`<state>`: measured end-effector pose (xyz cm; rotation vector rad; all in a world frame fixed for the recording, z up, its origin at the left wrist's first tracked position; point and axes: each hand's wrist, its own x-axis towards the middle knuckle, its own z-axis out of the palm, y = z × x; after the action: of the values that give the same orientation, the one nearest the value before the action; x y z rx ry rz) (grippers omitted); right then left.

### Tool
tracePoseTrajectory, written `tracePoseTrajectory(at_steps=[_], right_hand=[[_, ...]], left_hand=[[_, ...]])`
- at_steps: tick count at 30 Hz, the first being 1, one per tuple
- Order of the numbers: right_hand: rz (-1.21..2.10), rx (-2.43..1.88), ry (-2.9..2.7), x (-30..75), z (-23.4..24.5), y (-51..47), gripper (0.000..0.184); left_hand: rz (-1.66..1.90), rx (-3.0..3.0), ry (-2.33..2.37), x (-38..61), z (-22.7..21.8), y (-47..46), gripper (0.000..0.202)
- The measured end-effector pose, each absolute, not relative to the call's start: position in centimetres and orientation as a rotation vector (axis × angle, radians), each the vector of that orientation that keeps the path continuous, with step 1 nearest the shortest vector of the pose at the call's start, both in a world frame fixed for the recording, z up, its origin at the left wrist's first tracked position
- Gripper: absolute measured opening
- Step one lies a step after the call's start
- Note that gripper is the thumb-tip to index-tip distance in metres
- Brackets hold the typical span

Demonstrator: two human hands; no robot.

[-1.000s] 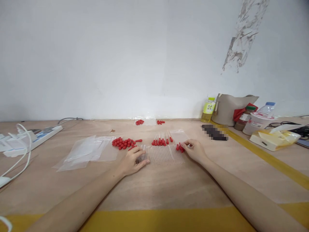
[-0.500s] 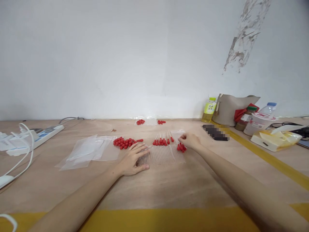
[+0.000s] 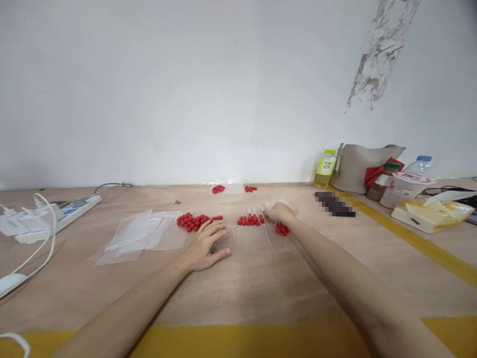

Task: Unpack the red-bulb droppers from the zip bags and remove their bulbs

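My left hand [image 3: 204, 246] lies flat with fingers spread on the left end of a row of clear glass tubes [image 3: 251, 237] laid side by side on the wooden table. My right hand [image 3: 279, 213] reaches farther back, its fingers curled at a small clear bag [image 3: 275, 203] beside a group of tubes with red rubber caps [image 3: 250, 219]. What the right fingers hold is hidden. A few loose red caps [image 3: 281, 228] lie just below that hand. A pile of red caps [image 3: 195, 221] sits left of the tubes.
Clear plastic bags [image 3: 138, 234] lie at left, with a white power strip [image 3: 59, 214] and cables beyond. More red caps [image 3: 217, 188] lie near the wall. Bottles [image 3: 325, 168], a beige bag [image 3: 357, 166] and a yellow box [image 3: 428, 214] stand at right. Yellow tape [image 3: 417, 241] marks the table.
My right hand has moved from the right end of the tube row back and left to the small bag behind it. My left hand's fingers have spread slightly.
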<state>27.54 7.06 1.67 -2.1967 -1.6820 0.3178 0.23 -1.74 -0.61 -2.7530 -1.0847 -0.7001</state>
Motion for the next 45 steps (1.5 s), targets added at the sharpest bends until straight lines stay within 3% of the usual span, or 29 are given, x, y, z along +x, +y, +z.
tracePoseTrajectory(at_steps=[7, 12, 20, 25, 29, 34, 38, 45], right_hand=[[0.126, -1.78, -1.767, 29.2, 2.7, 2.2, 0.02], [-0.159, -1.198, -1.934, 28.9, 0.6, -2.9, 0.014], [-0.421, -0.918, -1.937, 25.2, -1.4, -5.8, 0.014], [-0.39, -0.709, -2.111, 25.0, -1.9, -6.0, 0.014], [-0.39, -0.792, -2.091, 25.6, -1.2, -5.6, 0.033], [-0.462, -0.797, -2.168, 26.2, -1.2, -4.6, 0.017], [-0.488, -0.798, -2.196, 26.3, -1.9, -4.5, 0.017], [-0.51, -0.796, -2.186, 26.0, -2.2, -5.5, 0.02]], left_hand=[[-0.871, -2.653, -1.11, 0.6, -0.7, -2.0, 0.042], [-0.995, -2.501, -1.021, 2.3, -0.7, -2.3, 0.041], [-1.0, -2.576, -0.664, 5.3, -1.5, -3.6, 0.038], [-1.006, -2.638, -0.578, 5.3, -2.1, -3.9, 0.026], [-1.13, -2.713, -0.587, 5.1, -1.8, -4.1, 0.024], [-1.105, -2.815, -0.499, 5.0, -1.8, -4.4, 0.026], [-1.155, -2.731, -0.666, 4.7, -1.6, -4.1, 0.02], [-0.912, -2.588, -0.725, 4.4, -1.0, -3.8, 0.016]])
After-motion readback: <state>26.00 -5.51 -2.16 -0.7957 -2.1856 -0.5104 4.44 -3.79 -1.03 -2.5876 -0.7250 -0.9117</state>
